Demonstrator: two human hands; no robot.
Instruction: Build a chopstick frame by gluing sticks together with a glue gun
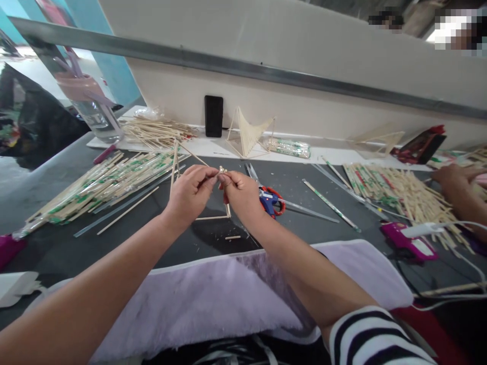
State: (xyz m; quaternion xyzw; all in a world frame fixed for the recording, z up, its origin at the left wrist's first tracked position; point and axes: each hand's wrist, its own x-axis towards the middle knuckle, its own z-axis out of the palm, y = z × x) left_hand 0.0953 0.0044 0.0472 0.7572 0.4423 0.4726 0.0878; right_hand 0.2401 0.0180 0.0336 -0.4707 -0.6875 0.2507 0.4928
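Note:
My left hand and my right hand meet over the dark table, each with its fingertips pinched together. Between them is a joint of a small frame of thin wooden sticks, whose legs show behind and below my hands. Part of this frame is hidden by my fingers. Just right of my right hand lie scissors with blue and red handles. A short cut piece of stick rests on the table below my hands, among small crumbs.
Wrapped chopsticks are heaped at left, loose sticks behind them. A finished stick model stands near a black phone. At right are more sticks, a magenta power strip and another person's hand. A water bottle stands at left.

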